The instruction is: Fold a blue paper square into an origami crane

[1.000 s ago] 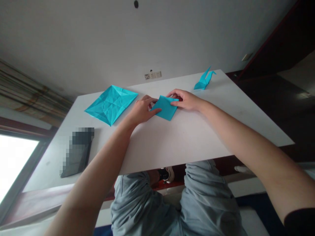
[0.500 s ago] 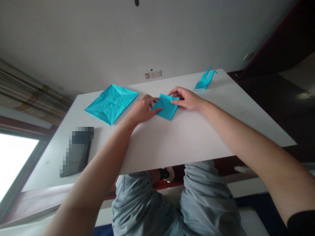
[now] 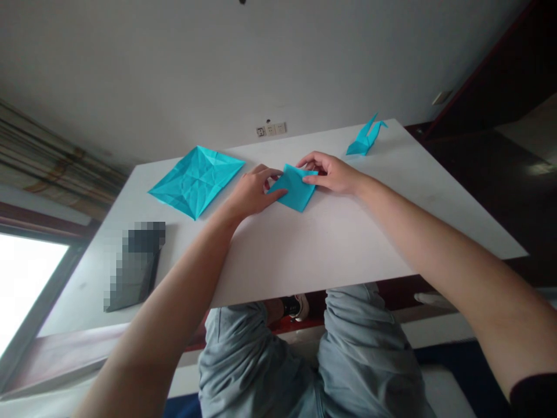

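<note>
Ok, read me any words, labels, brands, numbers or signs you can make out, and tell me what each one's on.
No readable text anywhere.
Folded paper square, creased sheet, paper crane: no writing visible.
Dark flat object: partly pixelated, nothing readable.
Black sock: small pale marks, too small to read.
Wall sockets: no legible marking.

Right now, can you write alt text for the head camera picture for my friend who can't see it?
A person's left hand and right hand hold a folded turquoise paper square at a white table. A creased turquoise paper sheet lies spread to the left, and a turquoise origami crane stands at the back right.
</note>
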The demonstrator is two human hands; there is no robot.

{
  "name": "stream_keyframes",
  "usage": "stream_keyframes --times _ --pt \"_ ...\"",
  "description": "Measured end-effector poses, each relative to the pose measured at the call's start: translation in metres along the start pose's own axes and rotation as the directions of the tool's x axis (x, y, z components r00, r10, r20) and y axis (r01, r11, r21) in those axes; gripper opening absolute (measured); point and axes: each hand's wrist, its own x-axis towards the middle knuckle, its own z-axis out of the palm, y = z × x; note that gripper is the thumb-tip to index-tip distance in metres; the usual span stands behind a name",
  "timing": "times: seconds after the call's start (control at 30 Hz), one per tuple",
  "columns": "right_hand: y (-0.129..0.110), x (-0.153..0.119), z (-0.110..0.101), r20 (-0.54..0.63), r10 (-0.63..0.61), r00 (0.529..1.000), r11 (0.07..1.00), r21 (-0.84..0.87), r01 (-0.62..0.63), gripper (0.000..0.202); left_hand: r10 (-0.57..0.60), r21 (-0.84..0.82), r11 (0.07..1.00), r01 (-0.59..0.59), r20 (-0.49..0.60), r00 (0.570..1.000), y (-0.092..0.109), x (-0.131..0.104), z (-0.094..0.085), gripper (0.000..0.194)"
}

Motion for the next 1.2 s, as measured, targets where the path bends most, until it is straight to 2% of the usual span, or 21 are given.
stream_keyframes --times 0.17,0.37,0.87,1.2 --pt "-0.0036 -0.0002 0.0005 0.002 0.001 1.000 1.000 -0.003 -0.001 0.046 -0.023 -0.002 1.000 0.023 0.003 1.000 -0.0010 -0.0001 0.0004 0.061" --pt "-0.0075 -0.0017 0.0002 0.014 -0.012 1.000 1.000 -0.004 0.012 0.049 -0.018 -0.006 1.000 0.018 0.000 1.000 -0.0006 -0.0014 0.0006 0.053" --pt "-0.0048 0.0003 0.0010 0.049 -0.007 0.999 0.999 0.037 0.006 0.049 -0.007 -0.014 1.000 0.007 0.010 1.000 -0.0019 0.0002 -0.0004 0.052" --pt "-0.0090 -0.0026 0.0014 0.052 0.075 0.996 0.993 -0.093 -0.070 0.047 -0.019 0.010 1.000 0.019 0.020 1.000 0.0016 -0.0012 -0.0008 0.051"
